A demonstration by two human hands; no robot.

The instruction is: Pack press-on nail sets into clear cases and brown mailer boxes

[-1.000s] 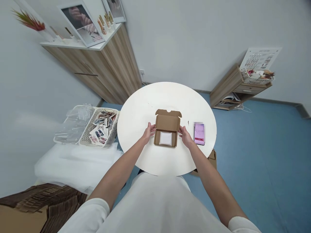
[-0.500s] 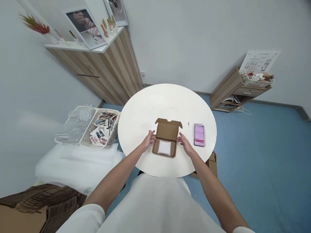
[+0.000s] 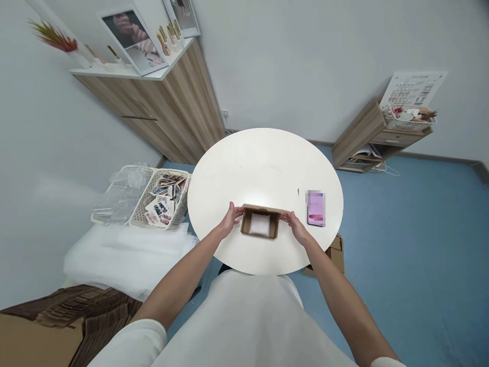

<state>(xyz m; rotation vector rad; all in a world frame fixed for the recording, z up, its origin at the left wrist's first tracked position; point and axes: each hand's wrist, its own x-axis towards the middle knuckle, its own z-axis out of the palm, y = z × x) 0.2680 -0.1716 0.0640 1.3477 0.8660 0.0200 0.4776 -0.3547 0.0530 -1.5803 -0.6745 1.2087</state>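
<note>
A small brown cardboard box (image 3: 244,226) stands on the round white table (image 3: 263,158), its lid raised and tipped partly over the back. Inside it lies a flat white packet (image 3: 260,224). My left hand (image 3: 231,220) touches the lid's left end with its fingertips, the fingers apart. At the lid's right end is my right hand (image 3: 294,224), its fingers stretched toward the cardboard and the palm free. To the right of that hand lies a phone (image 3: 316,209) with a pinkish, blurred screen.
Left of the table are a white basket of printed cards (image 3: 164,199), a basket of clear plastic (image 3: 124,196), white wrapping sheets (image 3: 126,255) and stacked flat cardboard (image 3: 42,331). Brown boxes (image 3: 336,255) sit below the table's right edge.
The lid has swung from lying open at the back to a raised, partly closed position. Both hands have moved slightly up with it, at its ends.
</note>
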